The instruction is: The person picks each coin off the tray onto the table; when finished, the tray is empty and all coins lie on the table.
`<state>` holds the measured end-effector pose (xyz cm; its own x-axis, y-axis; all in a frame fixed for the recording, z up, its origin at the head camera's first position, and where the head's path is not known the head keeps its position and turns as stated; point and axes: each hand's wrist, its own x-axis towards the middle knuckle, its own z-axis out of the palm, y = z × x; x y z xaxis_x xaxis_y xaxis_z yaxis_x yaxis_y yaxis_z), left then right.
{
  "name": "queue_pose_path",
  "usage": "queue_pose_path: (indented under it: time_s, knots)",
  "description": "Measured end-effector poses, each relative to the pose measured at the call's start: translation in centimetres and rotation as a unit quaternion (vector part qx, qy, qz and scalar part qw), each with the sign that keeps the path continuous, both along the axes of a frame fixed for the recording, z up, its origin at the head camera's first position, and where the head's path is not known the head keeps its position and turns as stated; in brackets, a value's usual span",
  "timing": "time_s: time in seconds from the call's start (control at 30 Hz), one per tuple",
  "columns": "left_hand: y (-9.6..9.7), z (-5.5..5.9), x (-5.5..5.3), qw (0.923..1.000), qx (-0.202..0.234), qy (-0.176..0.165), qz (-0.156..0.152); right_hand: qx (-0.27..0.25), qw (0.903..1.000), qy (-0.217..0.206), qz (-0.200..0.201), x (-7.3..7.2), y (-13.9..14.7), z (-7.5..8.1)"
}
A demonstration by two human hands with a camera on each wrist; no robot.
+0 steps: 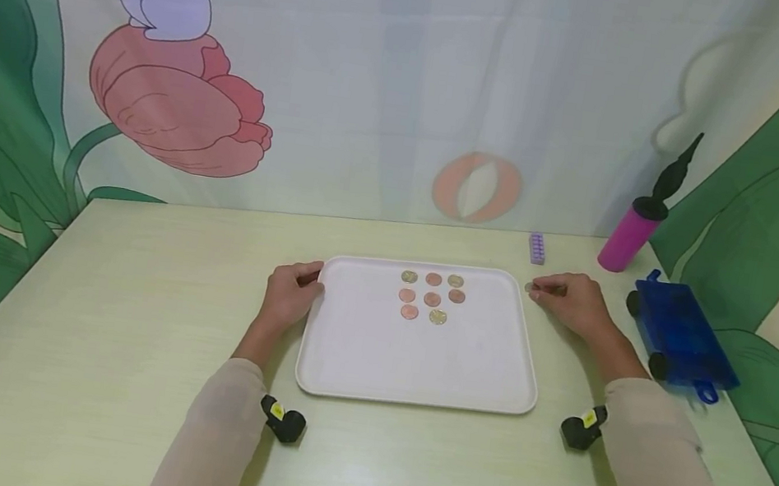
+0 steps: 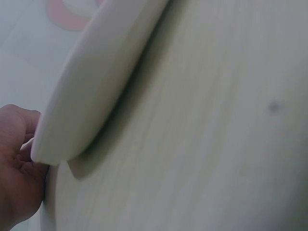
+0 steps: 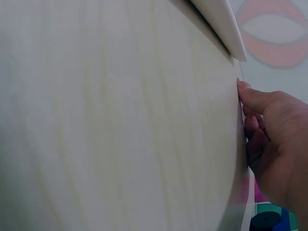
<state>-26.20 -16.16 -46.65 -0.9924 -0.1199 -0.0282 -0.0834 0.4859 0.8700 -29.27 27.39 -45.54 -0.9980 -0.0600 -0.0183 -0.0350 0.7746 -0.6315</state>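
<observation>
A small coin [image 1: 529, 288] lies on the worktop [image 1: 126, 306] under the fingertips of the right hand [image 1: 571, 300], which pinches it just beside the white tray [image 1: 417, 363]. The left hand [image 1: 288, 295] grips the tray's opposite edge, fingers curled; eight coins [image 1: 431, 297] lie on the tray between both hands.

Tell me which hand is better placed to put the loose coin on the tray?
Probably the right hand: its fingertips are at the coin lying just off the tray. The left hand holds the tray's far-left edge.
</observation>
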Motion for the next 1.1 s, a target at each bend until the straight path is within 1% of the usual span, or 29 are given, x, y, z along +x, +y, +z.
queue_pose_path:
  time_s: [0.2, 0.53, 0.7, 0.8, 0.9, 1.0, 1.1]
  knots:
    - [-0.1, 0.0, 0.0, 1.0000, 0.004, 0.001, -0.001, 0.002, 0.9999, -0.008, 0.008, 0.0, 0.0, -0.1]
    - [-0.2, 0.0, 0.2, 0.9999, 0.008, 0.005, -0.003, 0.005, 0.9999, -0.009, -0.004, 0.0, -0.2, -0.1]
    - [-0.3, 0.0, 0.1, 0.9999, 0.011, 0.007, -0.006, 0.001, 0.9999, -0.010, 0.006, 0.0, -0.3, 0.0]
    - [-0.3, 0.1, 0.1, 0.9999, 0.013, 0.007, -0.006, -0.003, 0.9998, 0.000, 0.019, 0.0, -0.4, 0.2]
    - [-0.2, 0.1, 0.1, 0.9998, 0.016, 0.006, -0.004, -0.009, 0.9990, 0.022, 0.037, 0.0, -0.7, 0.4]
    - [-0.2, 0.0, 0.1, 0.9998, 0.020, 0.006, -0.003, -0.026, 0.9977, 0.040, 0.049, 0.4, -1.3, 0.8]
    - [-0.1, 0.0, 0.2, 0.9997, 0.023, 0.009, -0.002, -0.043, 0.9968, 0.044, 0.051, 0.8, -2.2, 1.2]
